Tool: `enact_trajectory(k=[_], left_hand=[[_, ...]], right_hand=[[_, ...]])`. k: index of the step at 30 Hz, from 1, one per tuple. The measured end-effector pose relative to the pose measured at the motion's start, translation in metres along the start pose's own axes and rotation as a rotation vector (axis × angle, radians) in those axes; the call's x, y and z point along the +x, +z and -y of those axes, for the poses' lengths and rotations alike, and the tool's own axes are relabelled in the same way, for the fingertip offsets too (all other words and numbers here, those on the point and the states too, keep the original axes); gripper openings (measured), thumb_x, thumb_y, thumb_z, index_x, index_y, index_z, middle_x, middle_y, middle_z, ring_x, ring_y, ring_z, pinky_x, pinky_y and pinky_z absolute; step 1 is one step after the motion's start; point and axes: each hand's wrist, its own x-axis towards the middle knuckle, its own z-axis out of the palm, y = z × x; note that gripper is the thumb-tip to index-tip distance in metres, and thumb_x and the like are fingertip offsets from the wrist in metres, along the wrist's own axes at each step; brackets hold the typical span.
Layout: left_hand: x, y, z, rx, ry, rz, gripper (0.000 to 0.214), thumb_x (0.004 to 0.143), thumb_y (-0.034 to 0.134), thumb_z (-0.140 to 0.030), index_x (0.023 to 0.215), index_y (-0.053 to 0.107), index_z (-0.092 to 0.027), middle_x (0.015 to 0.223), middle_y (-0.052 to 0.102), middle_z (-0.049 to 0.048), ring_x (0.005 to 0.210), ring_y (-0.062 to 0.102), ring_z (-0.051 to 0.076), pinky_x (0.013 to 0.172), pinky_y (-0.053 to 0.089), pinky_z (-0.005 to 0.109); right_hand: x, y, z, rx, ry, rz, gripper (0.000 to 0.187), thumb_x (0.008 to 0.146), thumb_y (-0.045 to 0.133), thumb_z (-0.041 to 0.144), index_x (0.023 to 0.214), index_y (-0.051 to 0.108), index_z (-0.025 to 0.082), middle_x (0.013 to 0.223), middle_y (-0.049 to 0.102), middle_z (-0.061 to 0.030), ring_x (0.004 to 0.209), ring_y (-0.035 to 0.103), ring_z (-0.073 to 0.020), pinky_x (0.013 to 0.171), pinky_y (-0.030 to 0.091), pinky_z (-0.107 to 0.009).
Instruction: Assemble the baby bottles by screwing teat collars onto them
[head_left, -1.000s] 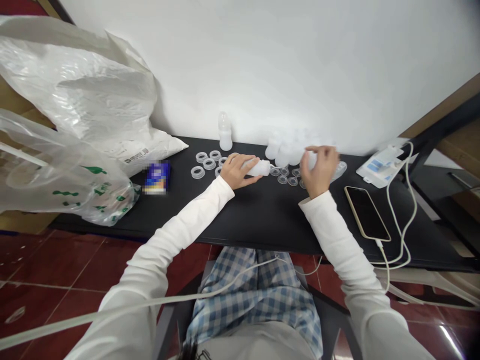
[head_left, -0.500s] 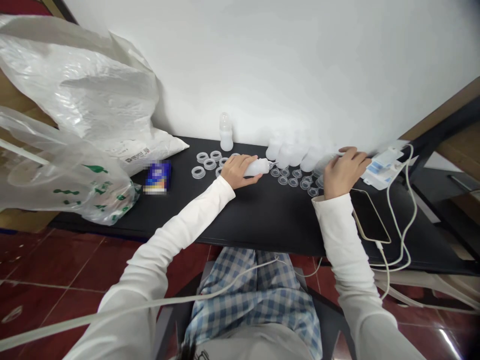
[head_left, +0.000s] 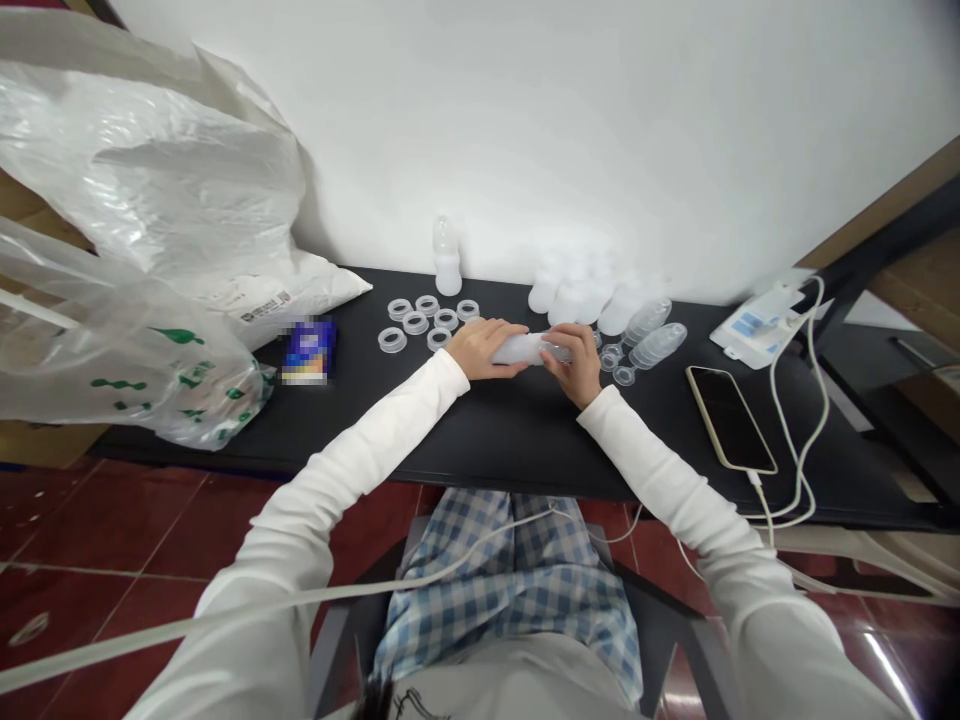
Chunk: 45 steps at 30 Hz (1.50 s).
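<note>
My left hand [head_left: 481,350] is wrapped round a white baby bottle [head_left: 517,349], which lies sideways over the black table. At the bottle's right end, my right hand [head_left: 579,362] grips a clear dome cap [head_left: 556,350] that meets the bottle's neck. Fingers partly hide where the two join. Just right of my right hand are small clear discs [head_left: 622,376] and stacked clear dome caps [head_left: 658,346]. Several white bottles [head_left: 581,297] stand behind by the wall. Loose clear rings [head_left: 392,341] lie beyond my left hand.
A capped bottle [head_left: 448,270] stands upright near the wall. On the left are a blue box [head_left: 310,350], a large white plastic bag [head_left: 202,180] and a clear bag [head_left: 202,380]. A phone [head_left: 731,420], white cables and a white package [head_left: 756,328] occupy the right side.
My right hand has come left from the stacked caps with a clear dome cap and brought it to the bottle's end. My left hand still holds the bottle.
</note>
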Motion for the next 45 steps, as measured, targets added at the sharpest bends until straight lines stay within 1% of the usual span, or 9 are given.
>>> enact_trajectory(k=[5, 9, 13, 18, 26, 34, 37, 41, 45], left_hand=[[0.009, -0.007, -0.017, -0.429, -0.248, 0.236, 0.045, 0.087, 0.063, -0.049, 0.119, 0.066, -0.018, 0.108, 0.076, 0.0056, 0.091, 0.073, 0.02, 0.081, 0.057, 0.031], [0.012, -0.01, -0.025, -0.543, -0.31, 0.318, 0.046, 0.088, 0.06, -0.054, 0.117, 0.068, -0.018, 0.103, 0.077, 0.0035, 0.088, 0.073, 0.019, 0.08, 0.057, 0.029], [0.009, -0.002, -0.026, -0.225, -0.198, 0.167, 0.05, 0.086, 0.066, -0.054, 0.121, 0.067, -0.019, 0.104, 0.077, 0.007, 0.091, 0.074, 0.021, 0.082, 0.057, 0.032], [0.008, 0.005, -0.02, 0.137, -0.012, 0.061, 0.05, 0.091, 0.058, -0.059, 0.117, 0.07, -0.018, 0.096, 0.076, 0.0119, 0.083, 0.073, 0.024, 0.076, 0.054, 0.037], [0.011, -0.004, -0.013, 0.188, -0.053, -0.003, 0.054, 0.09, 0.056, -0.063, 0.119, 0.07, -0.02, 0.097, 0.075, 0.0109, 0.087, 0.07, 0.025, 0.078, 0.048, 0.038], [0.018, -0.001, -0.019, 0.167, -0.17, -0.107, 0.049, 0.093, 0.056, -0.057, 0.127, 0.063, -0.022, 0.12, 0.071, 0.0135, 0.116, 0.06, 0.033, 0.098, 0.042, 0.047], [0.028, 0.003, -0.003, 0.174, -0.344, -0.315, 0.053, 0.092, 0.057, -0.058, 0.131, 0.055, -0.023, 0.121, 0.069, 0.0145, 0.118, 0.056, 0.034, 0.099, 0.042, 0.049], [0.053, 0.01, 0.04, 0.138, -0.498, -0.457, 0.051, 0.095, 0.053, -0.056, 0.133, 0.045, -0.025, 0.118, 0.066, 0.014, 0.112, 0.06, 0.029, 0.094, 0.047, 0.046], [0.072, 0.026, 0.083, 0.104, -0.498, -0.45, 0.044, 0.097, 0.052, -0.052, 0.13, 0.043, -0.024, 0.114, 0.065, 0.0138, 0.108, 0.064, 0.028, 0.09, 0.052, 0.046]], right_hand=[[-0.005, 0.0, -0.011, -0.13, 0.085, 0.199, 0.043, 0.098, 0.039, 0.056, 0.1, 0.065, 0.022, 0.096, 0.063, -0.0116, 0.092, 0.061, -0.0239, 0.084, 0.053, -0.042], [-0.002, 0.0, 0.001, -0.136, 0.112, 0.156, 0.051, 0.102, 0.02, 0.047, 0.092, 0.064, 0.022, 0.086, 0.063, -0.0104, 0.084, 0.06, -0.0237, 0.079, 0.052, -0.041], [0.012, -0.001, 0.028, -0.229, 0.316, 0.156, 0.054, 0.103, 0.012, 0.038, 0.091, 0.062, 0.02, 0.084, 0.063, -0.0114, 0.081, 0.06, -0.0232, 0.075, 0.048, -0.037], [0.03, -0.004, 0.045, -0.327, 0.55, 0.358, 0.051, 0.105, 0.014, 0.036, 0.103, 0.061, 0.015, 0.08, 0.067, -0.0104, 0.068, 0.061, -0.0215, 0.061, 0.035, -0.03], [0.028, -0.017, 0.025, -0.241, 0.272, 0.387, 0.047, 0.102, 0.027, 0.046, 0.114, 0.06, 0.015, 0.106, 0.072, -0.0131, 0.085, 0.067, -0.0195, 0.062, 0.037, -0.026], [0.034, -0.03, 0.013, -0.229, 0.47, 0.31, 0.055, 0.104, 0.017, 0.052, 0.119, 0.056, 0.017, 0.082, 0.072, -0.0061, 0.07, 0.065, -0.0193, 0.061, 0.033, -0.026], [0.035, -0.037, 0.011, -0.321, 0.478, 0.258, 0.055, 0.104, 0.019, 0.052, 0.119, 0.057, 0.017, 0.084, 0.072, -0.0065, 0.071, 0.065, -0.0179, 0.06, 0.03, -0.025], [0.034, -0.037, 0.014, -0.527, 0.435, 0.524, 0.05, 0.102, 0.029, 0.049, 0.095, 0.067, 0.017, 0.073, 0.071, -0.0086, 0.065, 0.062, -0.0187, 0.058, 0.019, -0.029], [0.028, -0.03, 0.018, -0.604, 0.324, 0.725, 0.05, 0.103, 0.029, 0.048, 0.103, 0.068, 0.016, 0.076, 0.073, -0.0127, 0.07, 0.065, -0.0214, 0.059, 0.017, -0.03]])
